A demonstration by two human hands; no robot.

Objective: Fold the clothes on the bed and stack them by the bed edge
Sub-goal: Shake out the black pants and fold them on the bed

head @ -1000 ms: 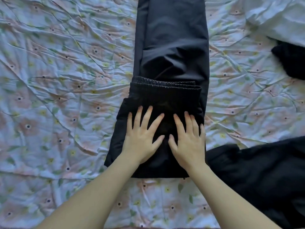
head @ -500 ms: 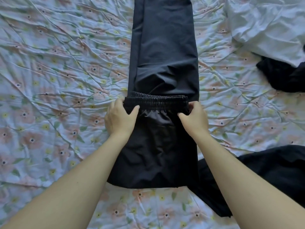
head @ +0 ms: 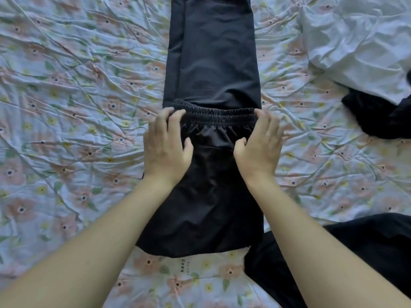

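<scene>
A pair of black trousers lies lengthwise down the middle of the bed. Its near part is folded over, so the elastic waistband runs across the legs. My left hand rests on the left end of the waistband, fingertips on the elastic and thumb on the fabric below. At the right end, my right hand lies with fingers spread over the trousers' edge and its thumb on the fabric. Neither hand grips the cloth.
The bed is covered by a wrinkled floral sheet. A second black garment lies at the lower right, touching the trousers' near corner. A white garment and another dark one are heaped at the upper right.
My hands went from pressing flat on the middle of the folded part to the two ends of the waistband. Their hold on the ends has since loosened, and the fingers have straightened.
</scene>
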